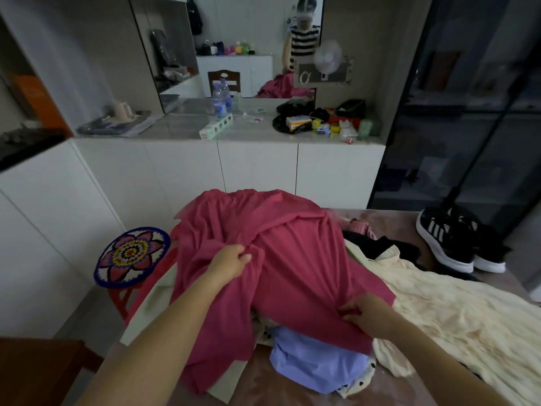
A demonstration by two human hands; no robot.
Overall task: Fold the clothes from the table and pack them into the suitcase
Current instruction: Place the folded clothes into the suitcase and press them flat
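Note:
A large pink garment (292, 259) lies spread over the heap of clothes on the table (257, 376). My left hand (231, 260) pinches a bunch of its fabric near the middle. My right hand (366, 313) grips the pink cloth at its right lower edge. Under the pink garment a light blue garment (316, 361) sticks out, with a polka-dot piece (363, 382) below it. A cream crinkled garment (456, 312) lies to the right, with dark clothes (377, 244) behind it. No suitcase is in view.
A pair of black and white sneakers (450, 241) sits at the table's far right. A red stool with a flower-patterned cushion (131, 256) stands to the left. White cabinets with a cluttered counter (248, 124) lie behind, and a dark wooden chair (38, 367) is at lower left.

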